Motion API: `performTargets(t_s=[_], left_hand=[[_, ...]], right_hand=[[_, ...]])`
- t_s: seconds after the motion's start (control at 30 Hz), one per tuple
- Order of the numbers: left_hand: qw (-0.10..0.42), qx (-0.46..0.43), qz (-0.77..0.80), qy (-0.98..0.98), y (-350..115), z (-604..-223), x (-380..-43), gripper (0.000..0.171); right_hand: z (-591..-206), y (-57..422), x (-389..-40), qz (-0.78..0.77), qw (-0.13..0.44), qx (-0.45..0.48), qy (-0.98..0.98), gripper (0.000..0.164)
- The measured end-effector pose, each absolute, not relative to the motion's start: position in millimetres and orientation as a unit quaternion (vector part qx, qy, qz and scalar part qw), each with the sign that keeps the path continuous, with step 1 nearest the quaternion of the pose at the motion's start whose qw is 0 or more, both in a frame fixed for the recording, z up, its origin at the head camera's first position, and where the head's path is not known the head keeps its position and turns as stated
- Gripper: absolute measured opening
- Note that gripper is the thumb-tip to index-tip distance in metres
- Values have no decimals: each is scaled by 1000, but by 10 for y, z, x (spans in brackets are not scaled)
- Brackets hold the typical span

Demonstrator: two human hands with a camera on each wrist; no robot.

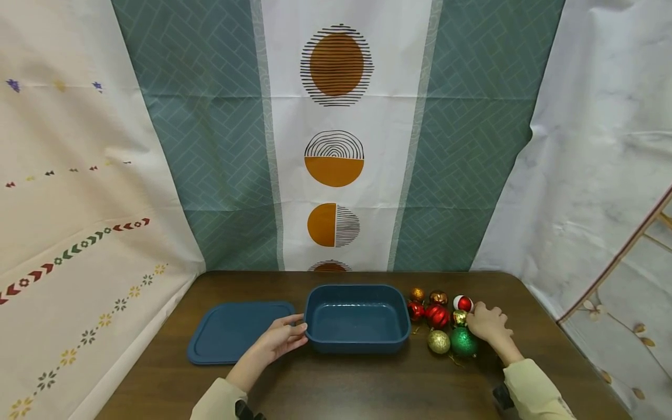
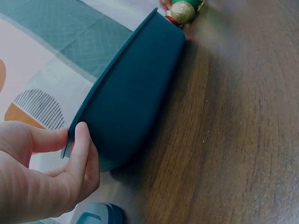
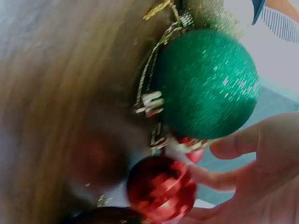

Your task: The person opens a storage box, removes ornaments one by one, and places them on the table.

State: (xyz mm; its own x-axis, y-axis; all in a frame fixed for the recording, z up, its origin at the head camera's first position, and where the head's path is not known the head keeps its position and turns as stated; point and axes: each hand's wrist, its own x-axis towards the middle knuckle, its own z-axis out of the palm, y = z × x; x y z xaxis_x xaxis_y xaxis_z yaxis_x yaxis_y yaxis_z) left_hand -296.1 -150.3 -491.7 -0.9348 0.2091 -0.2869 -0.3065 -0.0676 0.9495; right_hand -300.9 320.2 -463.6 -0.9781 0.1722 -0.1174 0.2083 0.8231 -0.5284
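Observation:
My left hand pinches the left rim of a dark blue plastic box. In the left wrist view its thumb and fingers meet at the rim on either side. My right hand reaches down at the right side of a cluster of Christmas baubles, beside a small gold bauble and a red-and-white bauble. The right wrist view puts its thumb close by a glittery green bauble, and another fingertip overlaps the edge of a shiny red bauble. The hand covers part of the cluster.
A flat blue lid lies left of the box. More baubles sit to the box's right: a glittery gold one, a ridged red one, a bronze one and others. Cloth hangs behind the wooden table.

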Motion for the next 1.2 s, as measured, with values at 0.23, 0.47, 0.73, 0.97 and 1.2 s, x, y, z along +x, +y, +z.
performTargets(t_s=[0.23,0.47,0.73,0.97,1.2], left_hand=[[182,-35,727,662,-1505,-4884,-2950,60],[192,-23,715,672,-1516,-4892,-2963,59],[191,-17,710,678,-1521,-4869,-2969,58],[184,-16,706,684,-1545,-4886,-2986,59],[173,-21,701,691,-1597,-4911,-2984,53]], right_hand=[[-4600,2947,-2997,-238,-61,64,967,44],[-4608,2667,-2995,-243,-136,-11,960,37],[-4647,2341,-3100,-281,-203,-72,935,27],[-4647,2063,-3168,-301,-171,-96,933,28],[-4700,1918,-3169,-278,-127,-96,947,37]])
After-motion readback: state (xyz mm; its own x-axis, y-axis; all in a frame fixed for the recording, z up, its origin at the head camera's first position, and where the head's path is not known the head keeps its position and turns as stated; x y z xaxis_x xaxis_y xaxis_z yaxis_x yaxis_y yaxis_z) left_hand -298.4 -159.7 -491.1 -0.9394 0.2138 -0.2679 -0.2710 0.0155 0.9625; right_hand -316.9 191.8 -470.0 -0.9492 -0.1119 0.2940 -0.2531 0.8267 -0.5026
